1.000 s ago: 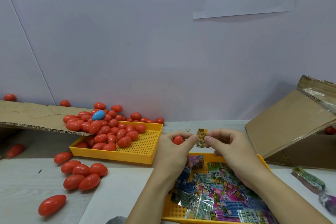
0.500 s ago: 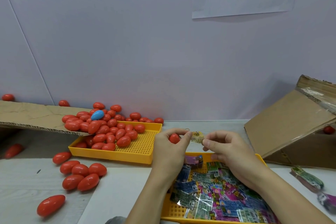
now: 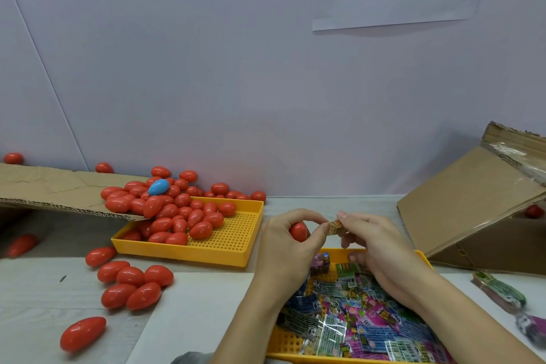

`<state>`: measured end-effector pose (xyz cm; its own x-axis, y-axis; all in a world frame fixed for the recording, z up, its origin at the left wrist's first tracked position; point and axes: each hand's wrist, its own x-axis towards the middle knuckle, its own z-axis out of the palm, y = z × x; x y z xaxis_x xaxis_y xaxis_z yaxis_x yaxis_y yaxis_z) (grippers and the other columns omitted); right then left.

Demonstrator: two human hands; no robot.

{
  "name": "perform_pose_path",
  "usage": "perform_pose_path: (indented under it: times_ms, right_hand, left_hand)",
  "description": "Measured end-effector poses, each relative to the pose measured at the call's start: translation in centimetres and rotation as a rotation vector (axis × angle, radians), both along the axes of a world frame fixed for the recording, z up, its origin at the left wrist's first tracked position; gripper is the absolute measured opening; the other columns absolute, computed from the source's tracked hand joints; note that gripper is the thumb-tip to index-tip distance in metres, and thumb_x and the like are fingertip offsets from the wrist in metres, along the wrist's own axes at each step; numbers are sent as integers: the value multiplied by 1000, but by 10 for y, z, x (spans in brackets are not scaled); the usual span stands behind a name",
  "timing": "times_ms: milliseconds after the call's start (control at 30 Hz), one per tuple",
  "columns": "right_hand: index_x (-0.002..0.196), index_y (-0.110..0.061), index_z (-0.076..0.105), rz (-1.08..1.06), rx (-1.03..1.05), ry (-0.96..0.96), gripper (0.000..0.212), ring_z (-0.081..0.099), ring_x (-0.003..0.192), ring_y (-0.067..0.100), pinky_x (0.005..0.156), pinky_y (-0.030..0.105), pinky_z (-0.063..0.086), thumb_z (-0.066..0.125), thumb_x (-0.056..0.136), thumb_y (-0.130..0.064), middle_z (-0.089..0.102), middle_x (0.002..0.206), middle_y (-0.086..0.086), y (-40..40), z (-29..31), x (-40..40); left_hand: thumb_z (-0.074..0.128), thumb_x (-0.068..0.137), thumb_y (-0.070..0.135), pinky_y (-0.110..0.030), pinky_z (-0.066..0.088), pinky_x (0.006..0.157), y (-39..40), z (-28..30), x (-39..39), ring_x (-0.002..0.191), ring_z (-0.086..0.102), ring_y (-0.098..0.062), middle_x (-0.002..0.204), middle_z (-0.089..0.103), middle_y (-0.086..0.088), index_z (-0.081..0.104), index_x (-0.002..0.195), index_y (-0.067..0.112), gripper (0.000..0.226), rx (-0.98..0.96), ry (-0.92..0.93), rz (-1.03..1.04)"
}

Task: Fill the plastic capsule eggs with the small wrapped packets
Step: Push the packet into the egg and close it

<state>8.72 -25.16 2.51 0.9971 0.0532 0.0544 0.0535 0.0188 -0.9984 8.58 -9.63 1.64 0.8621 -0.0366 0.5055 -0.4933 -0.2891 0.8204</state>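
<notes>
I see my left hand (image 3: 291, 241) curled around a red capsule egg (image 3: 298, 232), while my right hand (image 3: 375, 248) pinches a small folded packet (image 3: 335, 227) just beside the egg, above the yellow tray of packets (image 3: 425, 258). Since a second ago, the packet has gone from upright and flat to folded smaller and closer to the egg.

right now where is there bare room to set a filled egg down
The far tray is bare at its right end. The table is clear between that tray, the wall and the box; so is the white sheet right of the loose eggs. The packet tray is crowded.
</notes>
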Motion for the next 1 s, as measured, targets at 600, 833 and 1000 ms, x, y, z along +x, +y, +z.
perform_pose_path:
  times_ms: [600, 833, 1000]
  right_hand:
    - [73, -18, 79, 49, -88, -93, 27, 52, 79, 14, 63, 30, 43, 62, 93, -25, 61, 73, -4, -1, 1, -3]
    - [74, -24, 79, 62, -192, -172, 27, 53, 65, 8, 60, 24, 41, 63, 89, -40, 61, 68, -3, 1, 2, -6]
    - [66, -22, 76, -92, -170, -333, 24, 52, 61, 1, 65, 18, 41, 70, 89, -16, 64, 71, -5, 3, 2, -5]
  left_hand:
    - [72, 86, 18, -16, 49, 67, -2, -1, 2, 73, 62, -4, 80, 68, 7, 74, 84, 22, 5, -15, 154, 105]
    - [73, 88, 17, -23, 53, 57, -3, 0, 1, 61, 64, -7, 69, 69, 1, 76, 84, 16, 4, -119, 194, 99]
    - [72, 88, 19, -13, 49, 61, -3, 0, 1, 69, 63, -2, 70, 69, 12, 73, 76, 24, 12, 12, 133, 100]
